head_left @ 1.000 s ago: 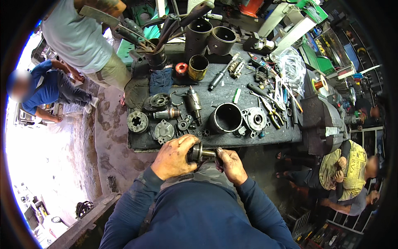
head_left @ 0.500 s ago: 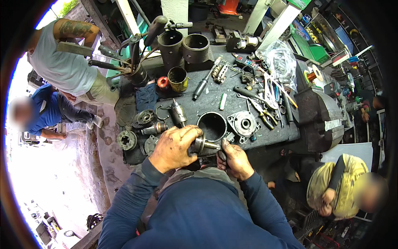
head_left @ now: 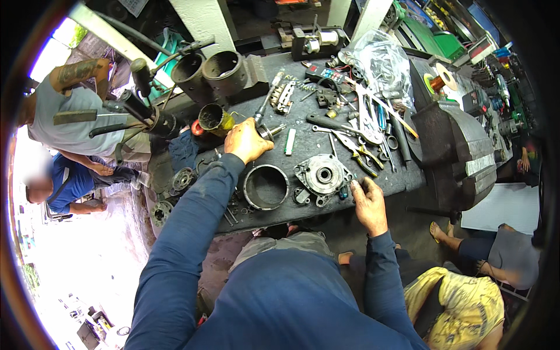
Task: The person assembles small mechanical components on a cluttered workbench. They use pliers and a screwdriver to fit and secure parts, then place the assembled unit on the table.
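Note:
My left hand [head_left: 249, 142] is closed around a round metal part with a short shaft [head_left: 269, 133], above the middle of the bench. Its palm hides much of that part. Beside the front right bench edge is my right hand [head_left: 368, 205], with fingers curled together; what they hold, if anything, is too small to make out. Just left of it lies a grey metal end housing [head_left: 324, 177] with a round centre bore. An open metal cylinder [head_left: 266, 186] stands beneath my left forearm. Between the hands lies a small white and green stick [head_left: 290, 142].
Pliers [head_left: 361, 154], wrenches [head_left: 368, 119] and other tools crowd the bench's right side. Large dark cylinders [head_left: 224, 73] and a yellow-stained can [head_left: 216, 119] stand at the back left. A plastic bag [head_left: 382, 64] lies at the back. People are on both sides.
My hands have moved apart. The left carried the shafted part forward over the bench; the right let go of it and moved right, beside the housing. The view has shifted too.

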`<state>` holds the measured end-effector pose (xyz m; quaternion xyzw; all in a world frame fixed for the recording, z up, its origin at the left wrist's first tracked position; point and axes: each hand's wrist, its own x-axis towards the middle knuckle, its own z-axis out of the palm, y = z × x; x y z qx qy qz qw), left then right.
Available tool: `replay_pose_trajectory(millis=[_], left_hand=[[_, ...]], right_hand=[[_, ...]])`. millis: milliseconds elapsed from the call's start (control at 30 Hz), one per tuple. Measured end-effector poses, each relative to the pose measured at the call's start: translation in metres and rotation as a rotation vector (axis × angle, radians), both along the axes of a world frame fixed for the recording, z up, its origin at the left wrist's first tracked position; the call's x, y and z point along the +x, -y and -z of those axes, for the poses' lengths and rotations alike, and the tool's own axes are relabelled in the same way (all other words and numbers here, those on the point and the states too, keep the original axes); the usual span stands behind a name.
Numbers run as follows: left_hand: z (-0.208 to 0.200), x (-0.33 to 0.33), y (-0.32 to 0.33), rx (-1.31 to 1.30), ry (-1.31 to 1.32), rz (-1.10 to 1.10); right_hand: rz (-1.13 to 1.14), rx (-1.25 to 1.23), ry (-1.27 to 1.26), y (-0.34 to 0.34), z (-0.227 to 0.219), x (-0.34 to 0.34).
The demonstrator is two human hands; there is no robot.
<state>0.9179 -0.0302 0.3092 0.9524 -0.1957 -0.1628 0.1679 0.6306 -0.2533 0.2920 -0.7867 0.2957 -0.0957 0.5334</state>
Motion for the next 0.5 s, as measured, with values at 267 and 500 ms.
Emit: replay_pose_trajectory(millis=[267, 500], left_hand=[[-0.009, -0.011, -0.018, -0.139, 0.108, 0.022], [-0.055, -0.102, -0.125, -0.470, 0.016, -0.177]], right_hand=[[-0.125, -0.266, 0.087, 0.004, 0.006, 0.014], [-0.384, -0.673, -0.133, -0.018, 0.000, 0.033]])
